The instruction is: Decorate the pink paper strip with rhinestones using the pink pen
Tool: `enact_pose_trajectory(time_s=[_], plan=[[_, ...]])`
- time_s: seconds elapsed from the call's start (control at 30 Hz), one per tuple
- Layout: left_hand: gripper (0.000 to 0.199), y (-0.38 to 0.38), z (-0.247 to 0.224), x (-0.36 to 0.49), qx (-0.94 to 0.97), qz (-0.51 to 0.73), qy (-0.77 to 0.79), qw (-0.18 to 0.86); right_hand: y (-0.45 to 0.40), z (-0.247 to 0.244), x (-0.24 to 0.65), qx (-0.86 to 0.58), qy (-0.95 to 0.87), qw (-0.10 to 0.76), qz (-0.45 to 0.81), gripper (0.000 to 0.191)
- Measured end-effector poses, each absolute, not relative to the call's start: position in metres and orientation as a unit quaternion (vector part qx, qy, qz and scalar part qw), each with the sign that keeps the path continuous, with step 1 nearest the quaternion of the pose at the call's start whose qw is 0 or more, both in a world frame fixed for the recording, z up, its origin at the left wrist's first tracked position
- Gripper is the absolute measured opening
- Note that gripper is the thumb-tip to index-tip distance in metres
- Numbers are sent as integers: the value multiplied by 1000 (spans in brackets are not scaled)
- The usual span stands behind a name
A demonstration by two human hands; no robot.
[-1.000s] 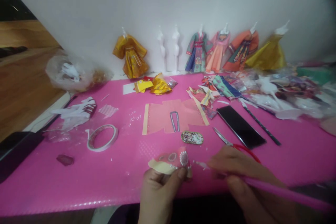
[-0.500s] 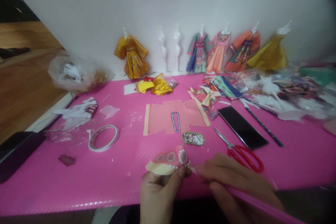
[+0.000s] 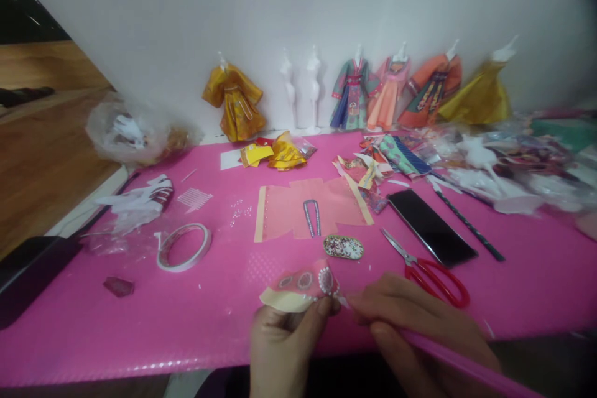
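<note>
Between the thumb and fingers of my left hand [image 3: 286, 342] is a small piece of pink fabric [image 3: 291, 289] with round patterned motifs, white beads and a cream edge. My right hand [image 3: 415, 323] grips a pink pen-like stick [image 3: 459, 360], its pale tip close to the beaded corner; whether it touches cannot be made out. Just beyond the fabric lies an oval dish [image 3: 343, 247] of tiny coloured and white beads. Behind it, a flat pink garment piece [image 3: 280, 208] with cream edges carries a beaded V-shaped trim [image 3: 311, 216].
Red-handled scissors [image 3: 433, 277] and a black phone [image 3: 431, 227] lie on the right. A tape roll [image 3: 184, 247] and loose beads [image 3: 240, 212] are on the left. Dressed doll forms [image 3: 352, 93] and bare white ones [image 3: 314, 87] line the wall; plastic-bagged scraps [image 3: 508, 168] crowd the right back.
Almost nothing differs. Both hands stay in place with the fabric and the pink stick, apart from a very slight shift of the view.
</note>
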State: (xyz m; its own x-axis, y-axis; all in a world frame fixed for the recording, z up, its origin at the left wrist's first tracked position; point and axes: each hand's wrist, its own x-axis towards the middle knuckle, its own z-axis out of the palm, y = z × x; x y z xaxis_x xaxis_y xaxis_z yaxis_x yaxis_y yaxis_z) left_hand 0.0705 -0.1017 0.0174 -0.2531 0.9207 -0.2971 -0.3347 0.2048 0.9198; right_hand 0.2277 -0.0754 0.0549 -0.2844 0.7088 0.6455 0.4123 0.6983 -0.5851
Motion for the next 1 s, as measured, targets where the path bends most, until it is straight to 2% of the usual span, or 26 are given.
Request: enact_pose_trajectory(time_s=[1.0], plan=[[8,-99,22,77,251,586,541,549,-70,57,231,-347,-795,471,163,19]])
